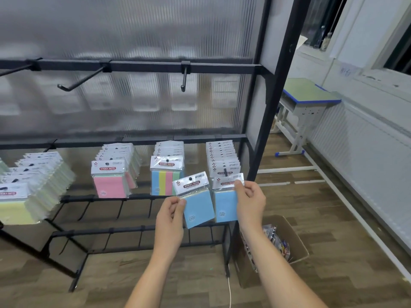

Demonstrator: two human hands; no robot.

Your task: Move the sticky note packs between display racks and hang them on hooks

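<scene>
Meanwhile, the left hand (170,211) pinches a tilted blue pack (196,203) off the rack (142,142) while the right hand (250,201) pinches another (225,205) near its hook (225,171); either could slip, or tear at its hang hole.

Glossy plastic packs (196,196), matt metal rack (142,67).

held pack (196,201): blue sticky notes, tilted, off its hook, just left of the blue row
blue row (223,172): packs hanging on rack's rightmost hook
</scene>
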